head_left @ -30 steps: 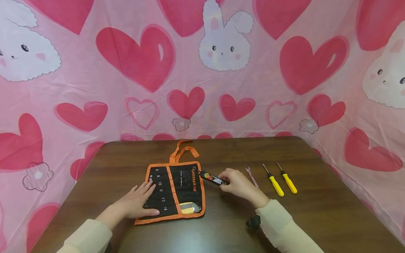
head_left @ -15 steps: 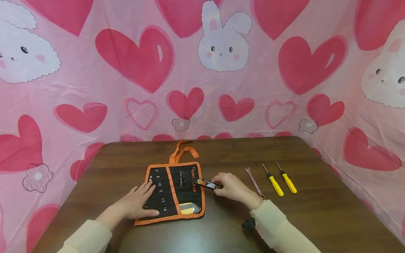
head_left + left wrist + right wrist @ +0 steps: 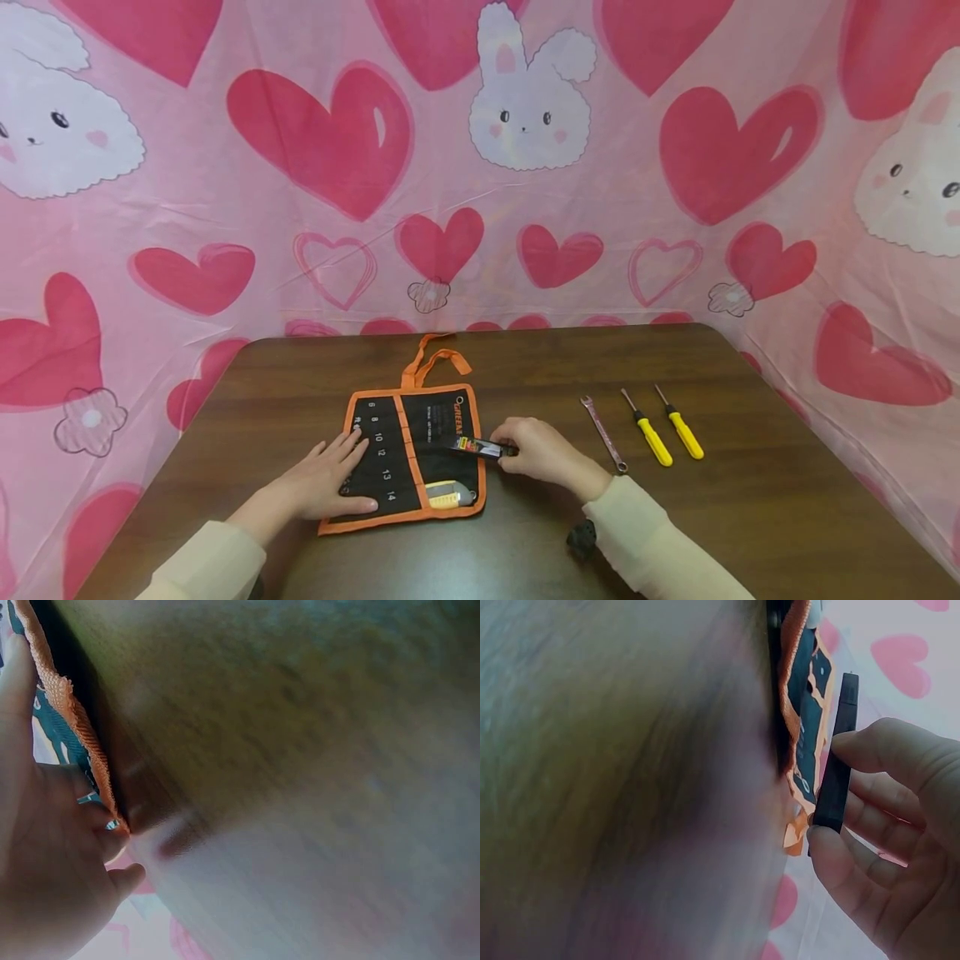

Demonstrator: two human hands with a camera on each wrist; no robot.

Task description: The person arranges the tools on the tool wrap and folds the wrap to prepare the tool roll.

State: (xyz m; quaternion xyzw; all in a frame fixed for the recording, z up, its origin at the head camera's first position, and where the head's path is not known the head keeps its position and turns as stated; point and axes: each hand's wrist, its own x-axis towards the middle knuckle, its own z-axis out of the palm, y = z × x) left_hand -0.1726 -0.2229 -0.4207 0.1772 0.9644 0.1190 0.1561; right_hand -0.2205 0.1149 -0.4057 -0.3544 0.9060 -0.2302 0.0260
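A black tool pouch with orange edging (image 3: 482,479) lies unrolled on the table in the head view, numbers printed down its left part. My left hand (image 3: 318,479) rests on that part with its fingers spread. My right hand (image 3: 543,454) pinches a slim black case with a coloured label (image 3: 477,447) between thumb and fingers. Its far end is over the pouch's right panel. The right wrist view shows the black case (image 3: 835,761) side-on, the pouch's orange edge (image 3: 788,690) behind it. A yellow and grey utility knife (image 3: 448,495) sits in the pouch's lower right.
Right of my right hand lie a combination wrench (image 3: 603,435) and two yellow-handled screwdrivers (image 3: 654,440) (image 3: 685,432). Orange tie straps (image 3: 431,362) trail from the pouch's far edge. A pink heart-patterned cloth (image 3: 525,192) hangs behind the brown table (image 3: 525,542).
My right hand has carried the black case left and slightly nearer, from the pouch's right edge to over its right panel. The whole wrench now shows. My left hand stays put.
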